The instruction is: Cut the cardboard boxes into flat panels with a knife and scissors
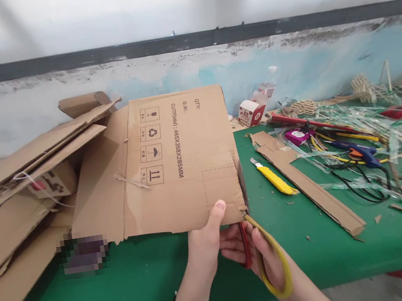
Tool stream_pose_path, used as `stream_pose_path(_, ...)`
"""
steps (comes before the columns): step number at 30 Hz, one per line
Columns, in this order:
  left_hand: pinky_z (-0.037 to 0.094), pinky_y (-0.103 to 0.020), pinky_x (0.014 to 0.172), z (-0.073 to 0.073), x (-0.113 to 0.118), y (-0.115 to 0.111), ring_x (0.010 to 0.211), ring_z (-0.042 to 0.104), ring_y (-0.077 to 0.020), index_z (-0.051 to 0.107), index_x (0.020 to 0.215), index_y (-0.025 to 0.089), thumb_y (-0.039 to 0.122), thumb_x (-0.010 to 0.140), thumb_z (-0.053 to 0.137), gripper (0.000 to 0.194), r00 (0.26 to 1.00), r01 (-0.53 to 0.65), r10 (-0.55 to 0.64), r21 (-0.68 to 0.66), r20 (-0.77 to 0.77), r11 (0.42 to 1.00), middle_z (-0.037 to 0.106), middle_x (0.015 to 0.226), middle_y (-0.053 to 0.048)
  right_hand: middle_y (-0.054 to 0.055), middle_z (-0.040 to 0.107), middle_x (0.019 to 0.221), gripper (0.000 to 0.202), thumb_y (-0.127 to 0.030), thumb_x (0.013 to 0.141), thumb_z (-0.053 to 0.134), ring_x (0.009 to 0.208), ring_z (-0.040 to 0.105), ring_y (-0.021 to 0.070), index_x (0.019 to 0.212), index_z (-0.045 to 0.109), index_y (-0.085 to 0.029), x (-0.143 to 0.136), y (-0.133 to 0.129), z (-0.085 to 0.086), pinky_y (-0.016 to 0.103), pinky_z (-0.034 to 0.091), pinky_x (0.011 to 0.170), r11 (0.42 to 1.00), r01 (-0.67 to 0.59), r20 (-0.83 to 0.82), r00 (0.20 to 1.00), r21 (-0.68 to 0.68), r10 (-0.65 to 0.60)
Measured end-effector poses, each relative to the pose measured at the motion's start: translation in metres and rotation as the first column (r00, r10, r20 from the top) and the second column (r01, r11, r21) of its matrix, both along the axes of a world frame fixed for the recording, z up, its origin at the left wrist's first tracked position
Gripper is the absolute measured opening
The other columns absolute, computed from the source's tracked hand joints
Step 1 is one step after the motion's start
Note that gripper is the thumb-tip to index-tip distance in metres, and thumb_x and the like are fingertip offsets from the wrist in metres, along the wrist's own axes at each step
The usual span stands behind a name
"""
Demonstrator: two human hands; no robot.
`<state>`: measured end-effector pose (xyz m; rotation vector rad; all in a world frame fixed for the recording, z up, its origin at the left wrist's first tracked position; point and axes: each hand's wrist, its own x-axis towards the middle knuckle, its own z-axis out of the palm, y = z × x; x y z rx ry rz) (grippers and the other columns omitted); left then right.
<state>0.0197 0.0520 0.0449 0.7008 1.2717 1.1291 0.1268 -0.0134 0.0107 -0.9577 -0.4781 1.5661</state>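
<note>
A large printed cardboard piece (169, 145) stands tilted over the green table. My left hand (207, 236) grips its lower edge, the thumb on the printed face and the other fingers behind it. My right hand (265, 254) holds scissors (284, 272) with one yellow and one red handle loop. The scissors meet the cardboard at its lower right corner, where the blades are mostly hidden. A yellow utility knife (274, 178) lies to the right of the cardboard, beside a long narrow cardboard strip (314, 188).
Stacked cardboard (9, 216) fills the left side, with a pixelated dark object (85, 255) near it. On the right lie a blue glue gun (363, 152), cables, a purple item (297, 137) and tangled clear strips. A red and white box (251, 112) sits by the wall.
</note>
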Motion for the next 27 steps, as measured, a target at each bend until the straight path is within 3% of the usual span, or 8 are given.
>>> stream_pose_path(3, 0.036, -0.053, 0.132, 0.012, 0.001, 0.013, 0.144, 0.061, -0.0371, 0.081, 0.12, 0.021, 0.044, 0.072, 0.098, 0.056, 1.0, -0.022, 0.024, 0.12, -0.019, 0.992, 0.081, 0.127, -0.01, 0.012, 0.078, 0.093, 0.051, -0.075, 0.087, 0.074, 0.083, 0.077, 0.0267, 0.09, 0.075, -0.023, 0.005, -0.026, -0.004, 0.038, 0.061, 0.075, 0.997, -0.073, 0.001, 0.997, 0.023, 0.073)
stream_pose_path(5, 0.036, -0.052, 0.133, 0.021, -0.001, 0.016, 0.149, 0.056, -0.0355, 0.078, 0.131, 0.022, 0.043, 0.076, 0.095, 0.061, 0.998, 0.025, -0.035, 0.204, 0.044, 0.979, 0.079, 0.134, -0.01, 0.011, 0.076, 0.087, 0.049, -0.07, 0.088, 0.076, 0.074, 0.074, 0.0236, 0.09, 0.073, -0.021, 0.025, -0.044, -0.005, 0.034, 0.057, 0.068, 0.968, -0.25, 0.045, 0.967, 0.031, 0.249)
stream_pose_path(7, 0.038, -0.051, 0.131, 0.03, -0.005, 0.012, 0.151, 0.054, -0.0354, 0.074, 0.138, 0.023, 0.043, 0.08, 0.091, 0.065, 0.993, 0.076, -0.096, 0.237, 0.072, 0.969, 0.076, 0.139, -0.01, 0.009, 0.073, 0.08, 0.048, -0.069, 0.085, 0.078, 0.068, 0.071, 0.0223, 0.088, 0.071, -0.022, 0.059, -0.055, -0.006, 0.034, 0.057, 0.065, 0.968, -0.241, 0.118, 0.966, 0.071, 0.231)
stream_pose_path(11, 0.039, -0.051, 0.131, 0.041, -0.015, -0.012, 0.152, 0.053, -0.0376, 0.071, 0.144, 0.025, 0.039, 0.076, 0.095, 0.074, 0.984, 0.178, -0.178, 0.171, -0.017, 0.969, 0.077, 0.137, -0.011, 0.008, 0.071, 0.075, 0.051, -0.071, 0.078, 0.082, 0.066, 0.072, 0.0255, 0.071, 0.063, -0.024, 0.133, -0.046, -0.004, 0.036, 0.058, 0.057, 0.997, 0.054, 0.216, 0.974, 0.051, -0.064)
stream_pose_path(14, 0.045, -0.054, 0.126, 0.042, -0.026, -0.03, 0.15, 0.055, -0.0408, 0.071, 0.144, 0.026, 0.044, 0.077, 0.095, 0.073, 0.943, 0.332, -0.326, 0.153, -0.065, 0.931, 0.077, 0.137, -0.014, 0.01, 0.076, 0.081, 0.063, -0.081, 0.056, 0.089, 0.064, 0.073, 0.0248, 0.07, 0.063, -0.025, 0.17, -0.02, 0.01, 0.034, 0.057, 0.052, 0.894, 0.442, 0.278, 0.851, 0.075, -0.445)
stream_pose_path(17, 0.055, -0.056, 0.115, 0.044, -0.041, -0.035, 0.14, 0.064, -0.0424, 0.077, 0.136, 0.027, 0.054, 0.087, 0.085, 0.056, 0.802, 0.596, -0.593, 0.158, -0.07, 0.787, 0.073, 0.144, -0.016, 0.012, 0.08, 0.089, 0.067, -0.087, 0.05, 0.088, 0.067, 0.073, 0.0233, 0.071, 0.068, -0.026, 0.187, 0.003, 0.03, 0.033, 0.054, 0.052, 0.813, 0.564, 0.254, 0.773, 0.144, -0.581)
stream_pose_path(20, 0.059, -0.053, 0.109, 0.052, -0.059, -0.027, 0.134, 0.069, -0.0408, 0.079, 0.134, 0.028, 0.055, 0.092, 0.08, 0.05, 0.558, 0.825, -0.826, 0.162, -0.076, 0.542, 0.074, 0.143, -0.014, 0.018, 0.08, 0.092, 0.067, -0.088, 0.059, 0.082, 0.075, 0.076, 0.0278, 0.082, 0.079, -0.025, 0.197, 0.015, 0.042, 0.041, 0.054, 0.059, 0.774, 0.602, 0.238, 0.736, 0.197, -0.633)
stream_pose_path(27, 0.06, -0.041, 0.106, 0.1, -0.086, 0.013, 0.124, 0.075, -0.0341, 0.085, 0.122, 0.028, 0.036, 0.091, 0.079, 0.033, 0.283, 0.958, -0.91, 0.127, -0.304, 0.256, 0.084, 0.118, -0.006, 0.008, 0.077, 0.077, 0.042, -0.065, 0.067, 0.089, 0.06, 0.071, 0.0243, 0.085, 0.079, -0.028, 0.226, 0.004, 0.01, 0.037, 0.055, 0.05, 0.81, 0.581, 0.299, 0.761, 0.081, -0.576)
